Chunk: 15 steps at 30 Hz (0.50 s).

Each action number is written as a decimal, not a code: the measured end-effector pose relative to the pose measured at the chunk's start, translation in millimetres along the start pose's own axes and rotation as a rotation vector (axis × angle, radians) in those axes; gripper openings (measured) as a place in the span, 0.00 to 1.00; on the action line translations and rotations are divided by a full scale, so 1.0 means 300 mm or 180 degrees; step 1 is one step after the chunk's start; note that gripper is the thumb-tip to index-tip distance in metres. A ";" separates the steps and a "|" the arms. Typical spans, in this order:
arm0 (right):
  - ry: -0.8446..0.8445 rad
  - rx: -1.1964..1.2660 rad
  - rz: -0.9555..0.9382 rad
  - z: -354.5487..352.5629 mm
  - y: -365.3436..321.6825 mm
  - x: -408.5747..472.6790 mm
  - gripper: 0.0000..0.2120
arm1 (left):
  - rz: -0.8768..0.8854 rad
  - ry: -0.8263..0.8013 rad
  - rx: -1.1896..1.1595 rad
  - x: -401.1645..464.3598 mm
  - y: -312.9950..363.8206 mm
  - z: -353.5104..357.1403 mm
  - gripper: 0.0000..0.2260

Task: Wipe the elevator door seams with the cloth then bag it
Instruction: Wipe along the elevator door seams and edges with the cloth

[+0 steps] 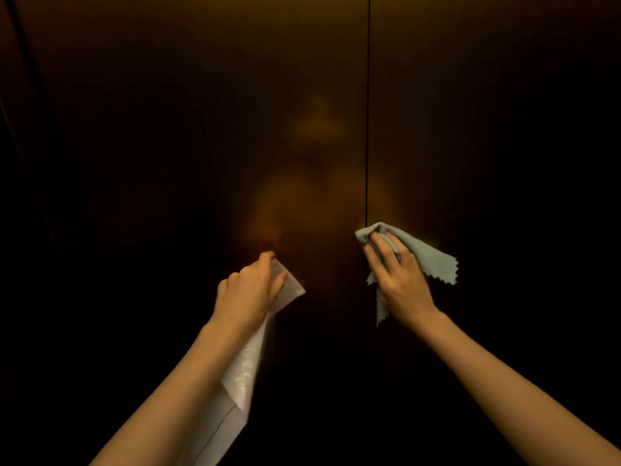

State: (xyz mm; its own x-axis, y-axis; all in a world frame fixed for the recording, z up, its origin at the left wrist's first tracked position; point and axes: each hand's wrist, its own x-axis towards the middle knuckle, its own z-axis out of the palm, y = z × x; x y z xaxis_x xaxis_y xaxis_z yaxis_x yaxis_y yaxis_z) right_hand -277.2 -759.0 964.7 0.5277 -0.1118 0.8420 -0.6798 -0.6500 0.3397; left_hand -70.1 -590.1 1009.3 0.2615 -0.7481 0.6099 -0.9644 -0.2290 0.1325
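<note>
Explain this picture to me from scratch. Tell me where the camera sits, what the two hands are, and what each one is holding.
There is one picture, taken by a camera worn on a person's head, looking forward and down along both bare arms. No machine is involved.

The dark, brownish surface filling the view is an elevator door. The thin black vertical line is the seam where the two door panels meet.

The right hand presses a pale blue-green cloth with zigzag edges against the door, right at the seam.

The left hand grips a clear plastic bag, which hangs down along the forearm. The cloth is not in it yet.

The faint glow in the middle is a blurred reflection in the door.
</note>
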 end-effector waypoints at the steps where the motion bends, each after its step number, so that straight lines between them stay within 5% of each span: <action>1: -0.0043 -0.0010 -0.0032 -0.002 0.002 -0.010 0.23 | 0.0117 -0.0326 0.0069 -0.003 -0.014 0.002 0.19; 5: 0.0032 -0.0156 0.0011 -0.040 0.041 0.087 0.22 | 0.1416 -0.1306 0.0506 0.002 -0.004 0.002 0.23; 9: 0.0154 -0.0169 0.0339 -0.128 0.106 0.286 0.28 | 0.2056 -0.1009 0.1506 0.060 0.007 -0.002 0.15; 15: 0.0286 -0.0034 0.0257 -0.118 0.112 0.262 0.33 | 0.2049 -0.0597 0.1431 0.059 -0.069 -0.030 0.11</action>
State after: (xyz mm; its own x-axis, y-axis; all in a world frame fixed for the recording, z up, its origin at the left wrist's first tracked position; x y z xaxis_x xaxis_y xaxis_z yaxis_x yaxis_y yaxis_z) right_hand -276.7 -762.8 1057.0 0.4235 -0.0954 0.9009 -0.7239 -0.6335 0.2732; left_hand -46.0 -592.9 1024.3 -0.2988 -0.9015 0.3130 -0.8299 0.0836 -0.5515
